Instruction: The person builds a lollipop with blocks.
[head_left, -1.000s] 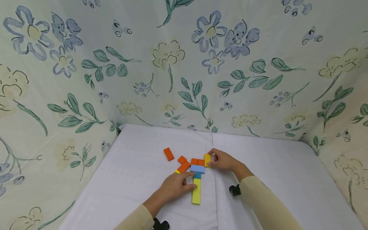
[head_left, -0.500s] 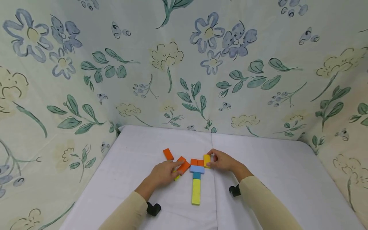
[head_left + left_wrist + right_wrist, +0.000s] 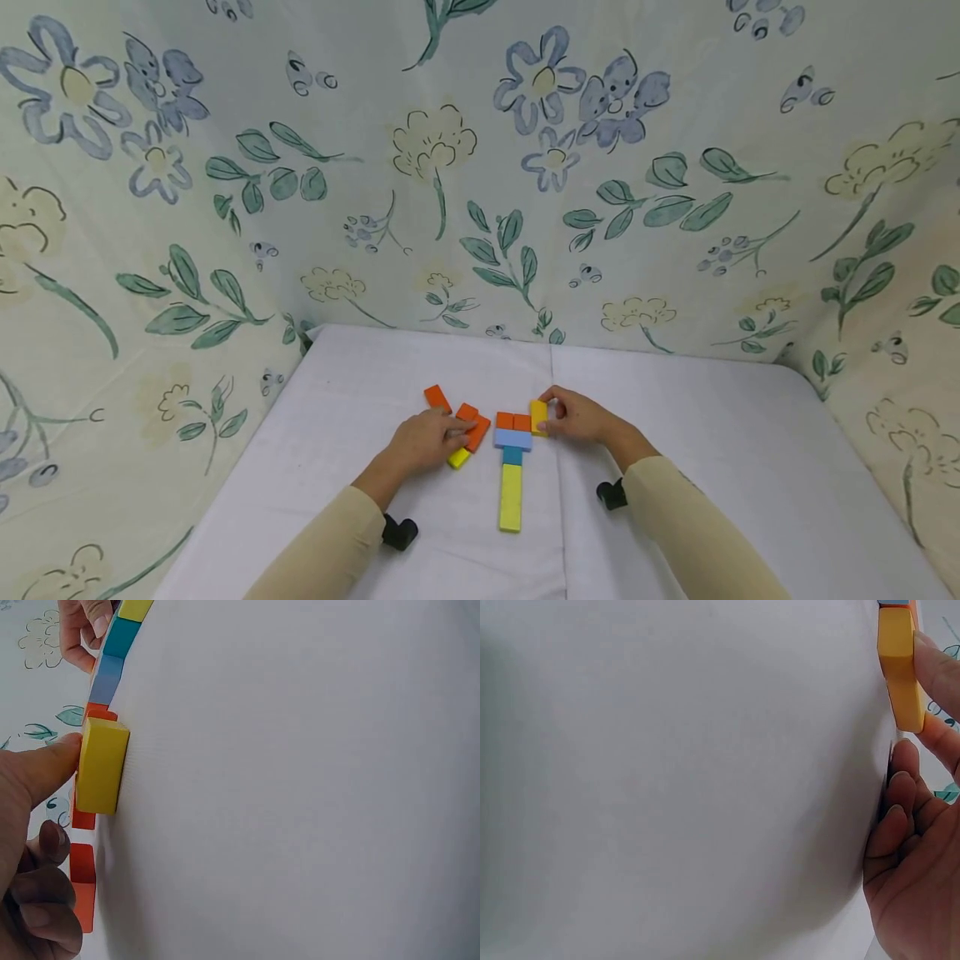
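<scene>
My left hand [image 3: 422,442] has its index finger and thumb on a tilted orange rectangular block [image 3: 478,433], partly covering it. A small orange block [image 3: 467,412] lies just beyond that block, and a yellow block [image 3: 103,769] at its near end. In the left wrist view the thumb is by the yellow block and the other fingers are curled. My right hand [image 3: 582,417] pinches an amber-yellow block [image 3: 900,667] by its ends, upright beside two small orange blocks [image 3: 513,422]. Below these run a light-blue block [image 3: 513,440], a teal block [image 3: 512,456] and a long yellow block [image 3: 510,498].
Another orange block [image 3: 437,397] lies at the far left, near the left hand's knuckles. White cloth [image 3: 675,433] covers the table. A floral curtain [image 3: 480,167] rises behind it and at both sides.
My left hand has gone from the teal and long yellow blocks left to the tilted orange block. That block has turned and shifted slightly left. The right hand stays at the amber-yellow block.
</scene>
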Tool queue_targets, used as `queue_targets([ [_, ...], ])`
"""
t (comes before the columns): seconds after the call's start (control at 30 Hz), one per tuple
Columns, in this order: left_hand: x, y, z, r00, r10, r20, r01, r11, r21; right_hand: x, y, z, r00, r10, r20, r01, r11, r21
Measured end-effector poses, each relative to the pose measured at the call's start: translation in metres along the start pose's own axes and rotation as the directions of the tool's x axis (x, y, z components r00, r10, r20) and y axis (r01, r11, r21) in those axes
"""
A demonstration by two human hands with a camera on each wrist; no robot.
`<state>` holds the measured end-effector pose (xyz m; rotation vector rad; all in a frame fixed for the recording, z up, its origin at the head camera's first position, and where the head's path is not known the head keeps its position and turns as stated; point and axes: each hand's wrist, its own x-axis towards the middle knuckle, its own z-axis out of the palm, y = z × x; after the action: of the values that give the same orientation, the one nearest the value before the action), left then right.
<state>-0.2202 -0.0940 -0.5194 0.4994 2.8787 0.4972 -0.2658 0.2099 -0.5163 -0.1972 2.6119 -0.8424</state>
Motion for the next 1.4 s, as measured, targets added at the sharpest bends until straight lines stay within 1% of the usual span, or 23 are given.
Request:
queue_targets([
  [0.2, 0.008, 0.003, 0.005, 0.998, -0.046, -0.034, 0.047, 0.998, 0.03, 0.002, 0.001, 0.001, 1.0, 0.006, 0.0, -0.006, 1.0, 0.019],
  [0.4, 0.016, 0.008, 0.008, 0.995, -0.056, -0.085, 0.06, 0.997, 0.042, 0.004, 0.003, 0.003, 1.0, 0.006, -0.008, -0.005, 1.0, 0.026],
  [0.5, 0.019, 0.012, 0.008, 0.993, -0.061, -0.1, 0.066, 0.997, 0.04, 0.004, 0.004, 0.004, 1.0, 0.0, -0.009, 0.0, 1.0, 0.028],
  [0.7, 0.024, 0.017, 0.009, 0.991, -0.083, -0.103, 0.087, 0.996, 0.034, 0.004, 0.004, 0.005, 1.0, -0.009, -0.003, 0.009, 0.999, 0.037],
  [0.9, 0.028, 0.02, 0.01, 0.991, -0.091, -0.1, 0.096, 0.994, 0.046, 0.004, 0.005, 0.004, 1.0, -0.011, -0.004, 0.011, 0.999, 0.037],
  [1.2, 0.029, 0.027, 0.009, 0.988, -0.095, -0.12, 0.103, 0.993, 0.065, 0.002, 0.004, 0.003, 1.0, -0.002, -0.011, 0.002, 0.999, 0.037],
  [1.4, 0.029, 0.028, 0.009, 0.987, -0.079, -0.139, 0.088, 0.994, 0.067, 0.002, 0.005, 0.001, 1.0, -0.012, -0.013, 0.012, 0.999, 0.033],
])
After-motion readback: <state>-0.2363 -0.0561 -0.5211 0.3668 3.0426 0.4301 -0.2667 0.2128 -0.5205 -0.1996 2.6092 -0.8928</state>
